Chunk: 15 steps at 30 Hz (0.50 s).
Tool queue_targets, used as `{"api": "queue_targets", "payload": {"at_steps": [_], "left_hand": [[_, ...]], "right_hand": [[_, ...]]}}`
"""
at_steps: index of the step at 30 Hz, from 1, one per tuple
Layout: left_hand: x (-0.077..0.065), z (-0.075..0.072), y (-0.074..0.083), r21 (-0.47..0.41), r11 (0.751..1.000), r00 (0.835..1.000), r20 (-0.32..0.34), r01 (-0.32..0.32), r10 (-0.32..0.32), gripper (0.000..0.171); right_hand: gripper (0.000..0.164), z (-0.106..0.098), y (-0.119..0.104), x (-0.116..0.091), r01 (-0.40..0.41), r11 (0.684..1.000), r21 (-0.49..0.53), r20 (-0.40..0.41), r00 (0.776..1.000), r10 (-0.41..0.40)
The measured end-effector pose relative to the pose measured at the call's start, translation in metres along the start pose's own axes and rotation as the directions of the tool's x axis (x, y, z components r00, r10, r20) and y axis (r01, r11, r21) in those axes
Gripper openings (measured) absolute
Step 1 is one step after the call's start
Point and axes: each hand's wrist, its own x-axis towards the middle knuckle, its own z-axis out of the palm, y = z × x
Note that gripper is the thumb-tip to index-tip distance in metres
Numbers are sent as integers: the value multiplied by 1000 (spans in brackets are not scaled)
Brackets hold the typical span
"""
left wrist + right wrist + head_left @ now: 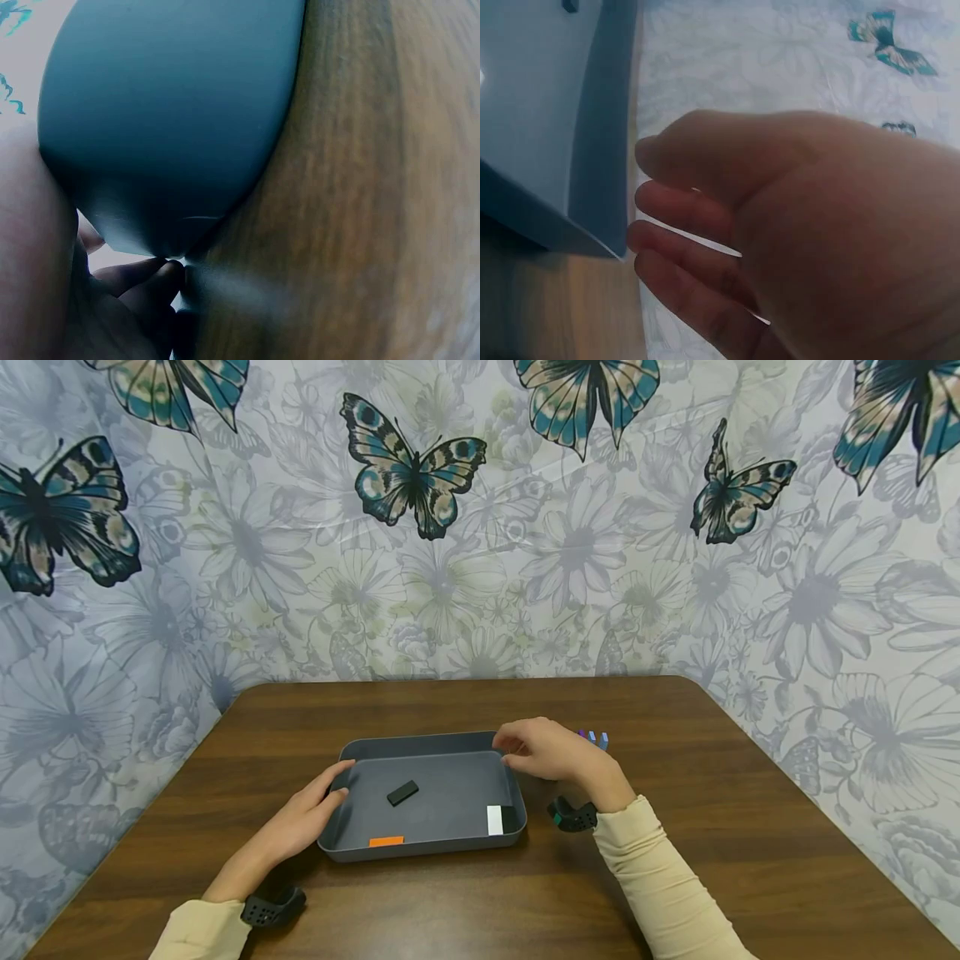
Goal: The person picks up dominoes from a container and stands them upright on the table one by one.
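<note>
A shallow grey tray (442,802) stands on the wooden table. In the head view my left hand (303,814) holds its left side, thumb over the rim and other fingers along the outer wall; the left wrist view shows those fingertips low against the tray (172,112). My right hand (551,752) hovers at the back right corner, fingers loosely bent with nothing between them in the right wrist view. Inside the tray lie a small black block (402,793), an orange piece (386,842) at the front wall, and a white piece (495,820) beside a dark one (509,818).
Behind the right hand, small blue pieces (603,741) and a purple one (581,733) show on the brown table (637,710), partly hidden by the wrist. A butterfly-print cloth (480,610) hangs past the far edge. Both wrists carry black bands (572,815).
</note>
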Motion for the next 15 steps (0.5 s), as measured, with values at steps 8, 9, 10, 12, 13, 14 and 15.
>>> {"api": "queue_targets", "payload": {"at_steps": [8,9,10,12,13,14,15], "left_hand": [[0,0,-1,11,1000,1000,-5,-4,4,56],[0,0,-1,11,1000,1000,-7,-4,4,56],[0,0,-1,11,1000,1000,-7,-5,5,56],[0,0,-1,13,1000,1000,-10,-7,7,56],[0,0,0,13,1000,1000,-11,-8,8,56],[-1,0,0,14,1000,1000,-12,-9,9,56],[-1,0,0,14,1000,1000,-13,-10,10,56]], "right_hand": [[24,15,-8,7,49,998,-30,40,998,-48],[25,17,-9,8,59,998,-32,48,997,-57],[25,19,-10,9,67,997,-33,56,996,-65],[25,24,-13,11,85,996,-36,74,994,-82],[25,26,-15,12,92,995,-34,82,993,-89],[25,28,-17,13,98,995,-32,90,991,-95],[27,30,-19,13,102,994,-26,97,990,-99]]}}
